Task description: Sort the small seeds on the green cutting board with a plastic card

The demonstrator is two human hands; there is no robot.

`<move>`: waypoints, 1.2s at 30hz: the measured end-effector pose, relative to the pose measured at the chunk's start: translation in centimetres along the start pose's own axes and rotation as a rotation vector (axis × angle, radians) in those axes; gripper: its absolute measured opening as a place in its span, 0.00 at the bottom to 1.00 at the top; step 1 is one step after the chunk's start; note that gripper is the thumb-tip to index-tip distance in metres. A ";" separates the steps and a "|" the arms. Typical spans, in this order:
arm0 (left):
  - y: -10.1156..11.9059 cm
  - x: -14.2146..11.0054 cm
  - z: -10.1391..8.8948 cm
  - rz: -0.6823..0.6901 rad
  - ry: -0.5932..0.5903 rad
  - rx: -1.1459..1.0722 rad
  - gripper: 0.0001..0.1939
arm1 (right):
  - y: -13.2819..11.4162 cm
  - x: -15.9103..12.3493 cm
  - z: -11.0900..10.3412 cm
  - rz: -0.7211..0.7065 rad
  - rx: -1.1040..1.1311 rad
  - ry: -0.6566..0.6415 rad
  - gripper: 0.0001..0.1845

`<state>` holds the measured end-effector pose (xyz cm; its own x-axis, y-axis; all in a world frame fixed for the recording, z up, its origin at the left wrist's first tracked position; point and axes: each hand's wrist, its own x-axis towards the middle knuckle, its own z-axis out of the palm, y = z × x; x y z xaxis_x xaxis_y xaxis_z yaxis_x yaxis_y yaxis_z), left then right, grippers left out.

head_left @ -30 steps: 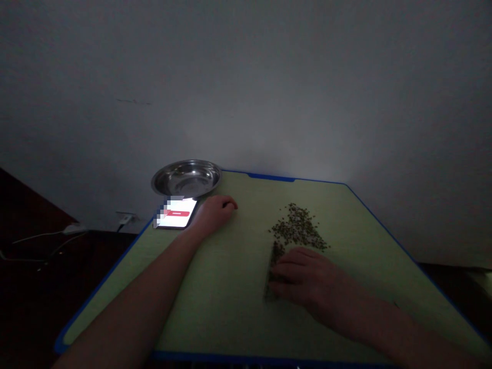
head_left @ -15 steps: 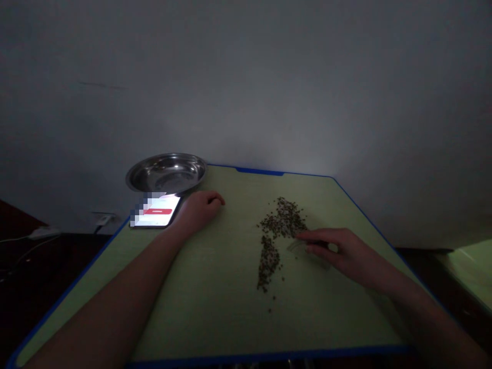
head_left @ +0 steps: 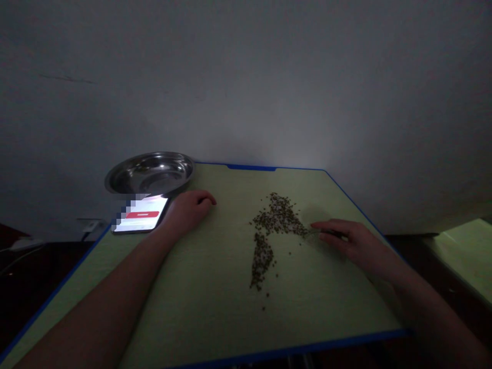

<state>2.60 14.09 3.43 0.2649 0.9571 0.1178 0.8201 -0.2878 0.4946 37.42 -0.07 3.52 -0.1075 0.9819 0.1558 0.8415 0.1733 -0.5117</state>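
Observation:
A pile of small brown and whitish grains lies on the pale green table, with a second, narrower pile nearer to me. My right hand pinches a slim metal fork by its handle; the tines reach the right edge of the larger pile, and dim light blurs them. Loosely curled, my left hand rests on the table beside a lit phone, with nothing visible in its fingers. Behind the phone stands a wide steel basin.
A grey wall rises directly behind the table, whose rim is blue. A socket with a plug and a white power strip are at the left. Another pale surface is at the far right.
My right hand has turned the fork and shifted slightly right, so its tines now point at the pile's lower right edge. The view has moved a little; my left hand stays resting.

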 end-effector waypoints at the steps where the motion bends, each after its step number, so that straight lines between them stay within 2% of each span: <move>1: 0.0 0.0 0.0 0.001 0.004 -0.002 0.17 | 0.0 0.0 0.3 0.004 -0.015 0.006 0.16; 6: 0.0 -0.1 -0.1 0.020 0.011 -0.009 0.17 | -1.2 0.3 1.7 -0.078 -0.042 -0.031 0.15; 16: -0.2 0.1 0.1 0.020 -0.014 0.016 0.18 | -6.0 -0.5 3.6 -0.183 0.012 -0.150 0.15; 19: -0.1 0.0 0.1 0.009 -0.011 0.028 0.18 | -6.0 -0.8 3.2 -0.200 0.022 -0.176 0.15; 23: -0.1 0.0 0.0 0.005 -0.016 0.020 0.17 | -4.6 -0.2 2.3 -0.153 0.002 -0.079 0.15; 27: -0.1 0.0 0.0 0.017 -0.010 0.026 0.17 | -3.6 0.7 2.7 -0.119 -0.027 -0.020 0.15; 36: -0.1 0.0 0.1 0.013 -0.010 0.018 0.17 | -6.3 0.2 4.3 -0.166 -0.004 -0.061 0.15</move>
<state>2.57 14.16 3.28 0.2802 0.9530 0.1155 0.8254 -0.3006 0.4778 29.78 -0.65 3.12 -0.2769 0.9428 0.1859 0.8116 0.3330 -0.4800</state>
